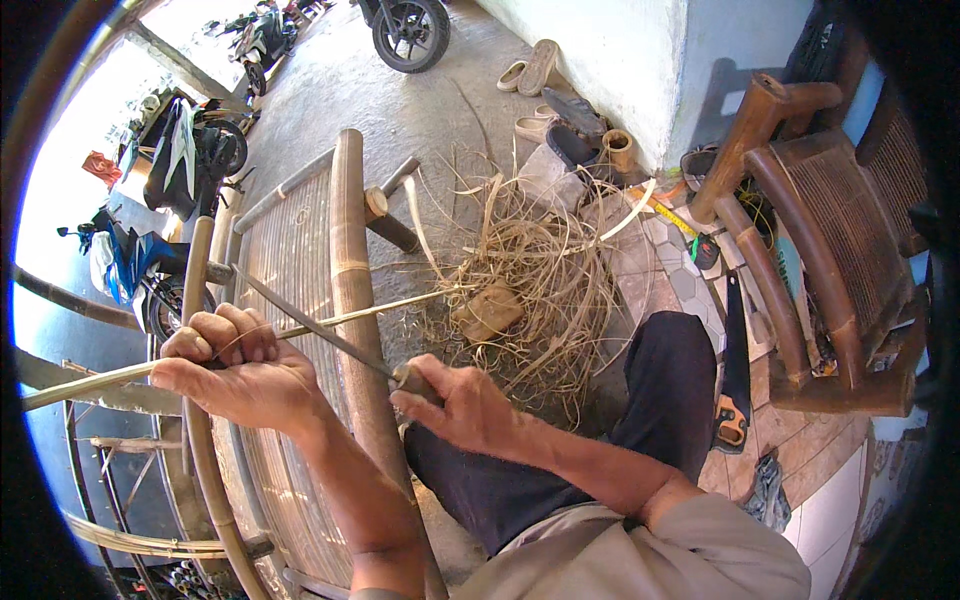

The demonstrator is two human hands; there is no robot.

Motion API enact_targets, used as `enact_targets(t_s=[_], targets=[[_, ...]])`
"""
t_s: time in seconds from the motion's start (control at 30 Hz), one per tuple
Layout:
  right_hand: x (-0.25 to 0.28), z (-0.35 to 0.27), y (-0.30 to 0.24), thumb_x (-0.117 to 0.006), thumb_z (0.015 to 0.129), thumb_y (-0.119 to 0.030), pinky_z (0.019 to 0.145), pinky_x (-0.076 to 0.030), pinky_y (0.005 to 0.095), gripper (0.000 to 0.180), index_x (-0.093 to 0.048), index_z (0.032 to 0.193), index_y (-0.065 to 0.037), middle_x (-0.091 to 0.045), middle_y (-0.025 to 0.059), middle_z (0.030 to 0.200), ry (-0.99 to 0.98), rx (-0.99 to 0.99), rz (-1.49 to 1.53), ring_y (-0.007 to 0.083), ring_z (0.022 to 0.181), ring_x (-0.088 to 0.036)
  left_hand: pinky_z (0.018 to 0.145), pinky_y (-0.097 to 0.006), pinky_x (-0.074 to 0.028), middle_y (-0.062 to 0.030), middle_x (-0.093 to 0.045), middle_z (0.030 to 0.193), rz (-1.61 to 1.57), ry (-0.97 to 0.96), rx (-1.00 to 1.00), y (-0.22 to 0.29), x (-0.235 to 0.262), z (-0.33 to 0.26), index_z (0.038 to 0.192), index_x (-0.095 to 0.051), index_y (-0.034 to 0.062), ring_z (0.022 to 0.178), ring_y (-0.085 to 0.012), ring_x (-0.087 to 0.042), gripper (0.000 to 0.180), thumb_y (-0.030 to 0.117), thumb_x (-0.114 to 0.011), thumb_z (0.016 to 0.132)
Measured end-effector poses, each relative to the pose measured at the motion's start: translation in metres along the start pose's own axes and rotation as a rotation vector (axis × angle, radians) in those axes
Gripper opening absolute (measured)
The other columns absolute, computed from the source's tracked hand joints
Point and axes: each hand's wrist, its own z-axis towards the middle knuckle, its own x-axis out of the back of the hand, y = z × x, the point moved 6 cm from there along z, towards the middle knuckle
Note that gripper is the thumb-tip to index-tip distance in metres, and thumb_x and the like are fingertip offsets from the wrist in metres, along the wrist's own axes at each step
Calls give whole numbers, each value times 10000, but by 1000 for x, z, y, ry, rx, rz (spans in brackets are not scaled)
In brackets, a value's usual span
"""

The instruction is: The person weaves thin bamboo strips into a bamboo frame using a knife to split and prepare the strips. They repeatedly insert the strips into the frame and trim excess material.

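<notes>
My left hand (235,365) is curled around a long, thin bamboo strip (400,303), which runs from the left rim to above the pile of shavings. My right hand (460,405) grips the wooden handle of a knife (345,347). The knife's long narrow blade points up and left, crossing the bamboo strip just beyond my left fingers. Both hands are over a bamboo bench (350,230) with a slatted top. Beyond my knees lies a tangled heap of bamboo shavings (550,270), with a brown block-like piece (490,311) among them.
At right stand a dark bamboo chair (775,190), a handsaw (735,370) and a tape measure (704,250). Sandals (540,68) lie by the white wall. Motorcycles (140,262) are parked at left and far back. A bundle of thin strips (150,545) lies at lower left.
</notes>
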Motion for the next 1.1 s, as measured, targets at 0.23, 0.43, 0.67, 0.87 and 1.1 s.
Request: enact_targets(t_s=[0.23,0.43,0.67,0.87,1.1], targets=[[-20,-17,100,-617,980,-493,660,-560,507,439,-626,1068,-63,-696,210,804,-42,-57,-205,433,770,-706,416,-229,-153,47,-242,609,-69,-8,60,-7,33,15,748,-390,167,497,-73,-192,562,658,-529,983],[19,-25,224,-550,994,-559,702,-517,567,576,-584,962,16,-663,307,802,-105,-453,-454,501,803,-669,441,-250,-167,52,-246,603,-39,126,29,-2,48,18,736,-420,172,516,-79,-203,549,643,-547,990],[28,-68,190,-562,1006,-515,650,-499,559,520,-566,929,-1,-651,274,757,-29,-401,-295,493,762,-663,451,-258,-179,53,-306,646,29,71,19,49,22,64,781,-508,145,539,-77,-239,502,573,-523,1041],[26,-74,186,-580,1019,-481,638,-485,500,509,-532,900,11,-605,236,710,6,-447,-266,414,679,-636,485,-266,-244,21,-390,582,418,224,129,-30,11,7,701,-466,127,539,-89,-321,531,523,-501,1053],[3,-29,125,-613,1002,-462,650,-514,462,462,-618,1054,-3,-652,229,750,-96,-354,-26,399,715,-681,535,-278,-201,24,-334,571,462,293,46,-73,2,-43,626,-345,135,542,-91,-262,564,466,-501,1055]])
